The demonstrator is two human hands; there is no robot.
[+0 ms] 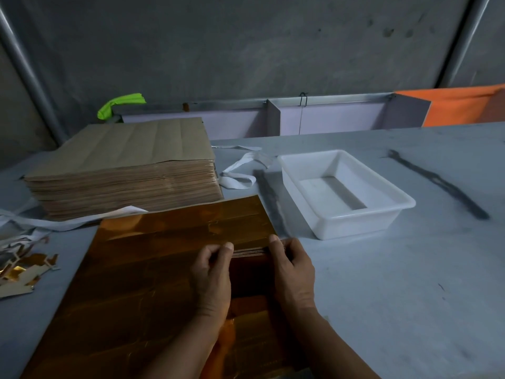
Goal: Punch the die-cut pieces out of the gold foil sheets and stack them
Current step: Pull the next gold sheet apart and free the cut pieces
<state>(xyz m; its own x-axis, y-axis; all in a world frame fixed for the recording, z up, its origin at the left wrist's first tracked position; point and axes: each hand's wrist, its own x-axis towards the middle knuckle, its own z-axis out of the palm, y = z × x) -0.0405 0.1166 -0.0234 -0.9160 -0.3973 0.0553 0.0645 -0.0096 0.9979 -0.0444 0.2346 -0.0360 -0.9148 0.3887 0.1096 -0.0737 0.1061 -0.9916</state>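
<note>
Gold foil sheets [164, 269]: lower centre of frame, flat on tabletop [410, 296].
Left hand [211, 280], right hand [293, 272]: both pinched tight on a thin bundle of foil layers [250, 251], centre of frame.
Brown stack [123, 165]: upper left.
White tray [344, 192]: right of centre.
Scraps [24, 269]: left edge.
Risks, as judged: torn or creased pieces from an uneven pull; slick layers fanning apart under a slack pinch.

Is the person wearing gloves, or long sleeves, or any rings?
No gloves. The left hand and right hand are both bare, with no rings, watch or bracelets showing. The forearms are bare too; no sleeve reaches into the picture.
</note>
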